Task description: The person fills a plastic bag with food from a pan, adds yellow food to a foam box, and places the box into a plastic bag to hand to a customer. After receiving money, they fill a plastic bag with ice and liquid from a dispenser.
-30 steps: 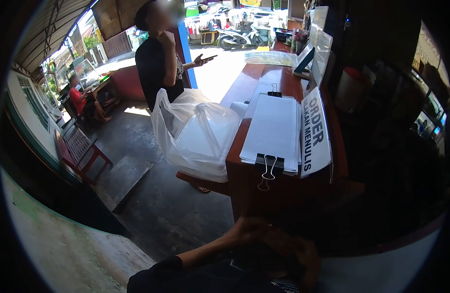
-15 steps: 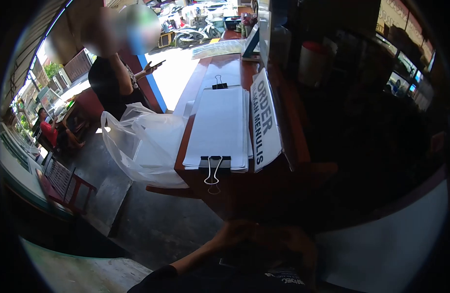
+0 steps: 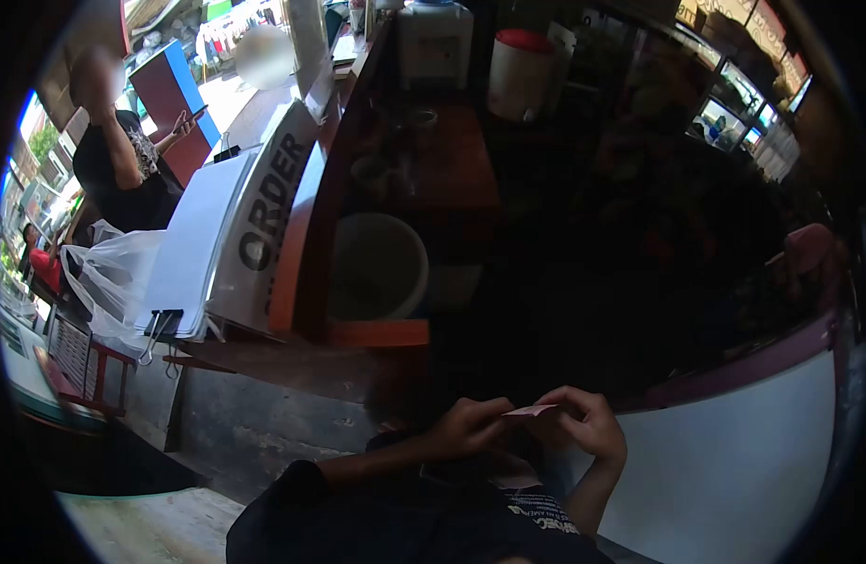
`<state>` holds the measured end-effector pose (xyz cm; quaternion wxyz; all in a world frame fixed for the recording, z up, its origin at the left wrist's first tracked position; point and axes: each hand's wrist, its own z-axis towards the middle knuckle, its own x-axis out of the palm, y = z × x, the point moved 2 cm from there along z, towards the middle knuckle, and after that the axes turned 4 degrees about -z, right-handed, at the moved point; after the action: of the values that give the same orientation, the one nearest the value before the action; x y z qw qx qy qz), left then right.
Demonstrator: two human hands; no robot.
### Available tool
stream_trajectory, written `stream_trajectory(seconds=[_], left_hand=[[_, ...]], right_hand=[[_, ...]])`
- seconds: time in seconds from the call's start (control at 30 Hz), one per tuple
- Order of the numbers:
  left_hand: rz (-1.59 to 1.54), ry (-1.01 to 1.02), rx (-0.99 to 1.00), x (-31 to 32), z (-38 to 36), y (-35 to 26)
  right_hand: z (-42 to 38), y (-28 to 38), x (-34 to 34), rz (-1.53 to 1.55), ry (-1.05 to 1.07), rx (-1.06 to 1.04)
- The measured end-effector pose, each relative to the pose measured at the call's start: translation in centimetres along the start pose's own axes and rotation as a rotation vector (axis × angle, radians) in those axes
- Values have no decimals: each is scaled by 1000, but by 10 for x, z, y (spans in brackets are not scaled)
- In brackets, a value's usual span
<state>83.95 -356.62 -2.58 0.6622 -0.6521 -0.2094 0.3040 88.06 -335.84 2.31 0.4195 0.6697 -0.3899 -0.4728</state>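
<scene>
Low in the view, close in front of my dark printed shirt (image 3: 536, 503), both hands meet at a small pinkish slip of paper (image 3: 529, 411). Its kind is too small to make out; it looks thin and flat. My left hand (image 3: 466, 428) comes in from the left with fingers closed on one end of the slip. My right hand (image 3: 591, 423) pinches the other end between thumb and fingers. Neither hand touches the counter ahead.
White sheets (image 3: 196, 226) with black binder clips (image 3: 163, 323) lie on a counter at left, beside an ORDER sign (image 3: 268, 207). A plastic bag (image 3: 113, 277) hangs there. Behind are a bucket (image 3: 381, 268), a red-lidded container (image 3: 520, 80) and a person (image 3: 123, 169) with a phone.
My view has swung right, so the counter and papers sit further left and the bucket shows. My hands, dim before, are now lit, with the pinkish slip visible between them.
</scene>
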Motion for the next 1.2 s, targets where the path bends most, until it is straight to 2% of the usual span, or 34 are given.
stream_trajectory(seconds=[0.03, 0.07, 0.13, 0.2, 0.27, 0.37, 0.43, 0.57, 0.63, 0.77, 0.8, 0.97, 1.07, 1.1, 1.2], left_hand=[[-121, -49, 67, 9, 20, -2], [-112, -58, 71, 15, 38, -5], [-153, -222, 211, 17, 73, -14], [-211, -320, 217, 10, 103, -18], [-226, -506, 200, -2, 122, -15], [-326, -685, 120, -22, 140, -8], [-412, -888, 124, -41, 158, 6], [-427, -1027, 50, -86, 194, 52], [-476, -1150, 47, -96, 200, 72], [-552, -1125, 8, -141, 252, 116], [-556, -1130, 19, -160, 272, 122], [-541, -1173, -115, -214, 339, 153], [-530, -1183, -139, -251, 382, 173], [-539, -1200, -140, -261, 395, 184], [-496, -1238, -118, -289, 438, 223]], right_hand=[[1, -3, -22, 8, -31, -44], [5, -5, -40, 24, -63, -94], [20, -10, -72, -9, -55, -110], [47, -10, -106, -70, -30, -111], [86, -4, -117, 58, -21, -156], [153, 2, -127, 130, 117, -161], [201, 1, -133, 166, 303, -200], [307, -26, -130, 215, 424, -198], [343, -41, -121, 126, 511, -225], [440, -71, -125, 71, 615, -149], [464, -74, -128, 95, 644, -214], [560, -76, -156, 44, 688, -132], [612, -91, -175, 60, 612, -167], [632, -98, -180, 29, 545, -238], [691, -110, -193, -105, 439, -249]])
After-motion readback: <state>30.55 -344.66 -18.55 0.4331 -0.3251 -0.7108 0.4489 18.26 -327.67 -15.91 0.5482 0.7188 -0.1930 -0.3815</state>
